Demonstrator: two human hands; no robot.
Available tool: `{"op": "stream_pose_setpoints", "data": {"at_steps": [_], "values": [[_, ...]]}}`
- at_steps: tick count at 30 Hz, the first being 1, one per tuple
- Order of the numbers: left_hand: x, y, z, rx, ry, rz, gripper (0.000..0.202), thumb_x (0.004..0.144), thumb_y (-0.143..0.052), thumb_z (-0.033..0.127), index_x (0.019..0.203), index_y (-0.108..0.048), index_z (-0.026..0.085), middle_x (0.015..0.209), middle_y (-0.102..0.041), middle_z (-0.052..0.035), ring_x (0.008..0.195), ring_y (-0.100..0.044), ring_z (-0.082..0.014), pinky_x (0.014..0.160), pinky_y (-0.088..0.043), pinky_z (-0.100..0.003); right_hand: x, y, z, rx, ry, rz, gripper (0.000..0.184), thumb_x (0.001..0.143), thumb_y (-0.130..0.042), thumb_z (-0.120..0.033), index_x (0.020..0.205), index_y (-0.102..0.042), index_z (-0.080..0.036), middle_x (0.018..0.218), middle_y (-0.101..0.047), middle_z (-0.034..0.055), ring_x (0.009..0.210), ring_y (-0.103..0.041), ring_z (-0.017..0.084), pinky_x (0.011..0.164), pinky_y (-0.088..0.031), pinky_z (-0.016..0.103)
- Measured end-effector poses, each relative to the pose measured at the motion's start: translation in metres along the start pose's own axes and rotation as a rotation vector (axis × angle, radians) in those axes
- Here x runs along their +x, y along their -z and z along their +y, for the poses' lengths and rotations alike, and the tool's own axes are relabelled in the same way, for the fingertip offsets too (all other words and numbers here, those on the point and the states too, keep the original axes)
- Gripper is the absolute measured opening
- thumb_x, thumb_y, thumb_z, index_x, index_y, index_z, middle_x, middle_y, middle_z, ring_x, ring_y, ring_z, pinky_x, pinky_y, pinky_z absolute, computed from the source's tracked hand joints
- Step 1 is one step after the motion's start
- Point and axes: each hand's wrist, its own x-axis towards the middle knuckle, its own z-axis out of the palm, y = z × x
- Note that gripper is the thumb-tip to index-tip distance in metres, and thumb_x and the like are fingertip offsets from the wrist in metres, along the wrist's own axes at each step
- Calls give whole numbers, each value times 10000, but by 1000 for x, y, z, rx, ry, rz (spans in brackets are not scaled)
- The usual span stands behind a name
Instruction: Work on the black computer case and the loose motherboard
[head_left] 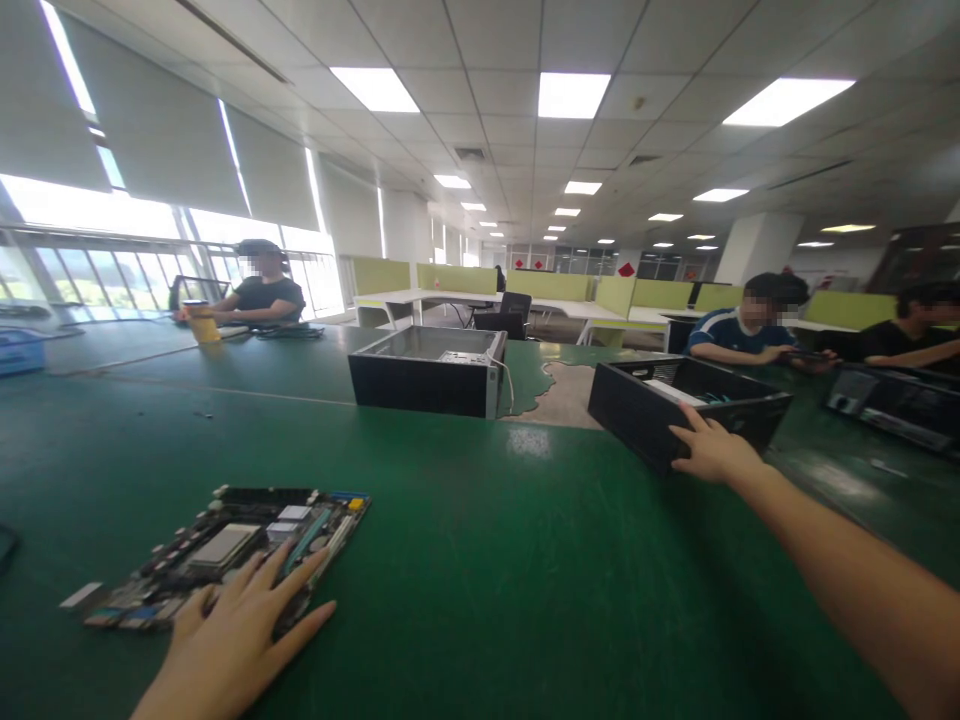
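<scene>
A computer motherboard lies flat on the green table at the near left. My left hand rests on its near edge with the fingers spread flat. My right hand reaches far out to the right and grips the near corner of an open black computer case, fingers curled over its side wall. Loose parts lie inside that case.
A second open black case stands at the table's middle, a third at the far right. Three people sit at the far side: one at the left beside a yellow cup, two at the right. Green-partitioned desks fill the background.
</scene>
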Motion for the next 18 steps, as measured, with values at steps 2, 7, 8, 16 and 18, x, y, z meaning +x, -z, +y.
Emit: {"op": "stream_pose_setpoints", "data": {"at_steps": [2, 7, 8, 16, 18], "values": [[5, 4, 3, -3, -25, 1, 527, 869, -350, 505, 1339, -481, 306, 1372, -497, -144, 1275, -416, -388, 969, -317, -597, 0, 3, -4, 21, -13, -24, 644, 750, -556, -510, 1333, -493, -246, 1569, 58, 69, 1309, -327, 412, 969, -388, 530], [6, 15, 16, -63, -33, 20, 453, 872, -354, 427, 1216, -611, 284, 1266, -594, -129, 1191, -510, -341, 908, -390, -516, -4, 21, -24, 81, 12, -50, 720, 789, -541, -473, 1424, -359, -185, 1551, -37, 188, 1252, -421, 408, 951, -397, 527], [4, 17, 22, -81, -41, 16, 444, 867, -367, 423, 1205, -618, 285, 1256, -602, -117, 1182, -519, -329, 917, -392, -497, -10, 25, -32, 91, 33, -41, 735, 797, -536, -458, 1443, -319, -184, 1550, -59, 188, 1270, -398, 411, 956, -390, 534], [-37, 46, 126, -266, -195, -111, 373, 810, -470, 365, 1137, -643, 318, 1280, -591, -61, 1205, -497, -281, 984, -361, -462, -162, 34, -144, 445, 346, 32, 702, 846, -465, -573, 1459, -252, -307, 1545, -194, 42, 1394, -223, 290, 1110, -244, 490], [-50, 52, 158, -340, -272, -183, 323, 786, -501, 364, 1056, -669, 304, 1226, -622, -60, 1148, -533, -277, 943, -402, -437, -207, 24, -163, 587, 440, -30, 685, 844, -456, -604, 1444, -292, -316, 1524, -261, 33, 1395, -222, 281, 1122, -226, 499]]}}
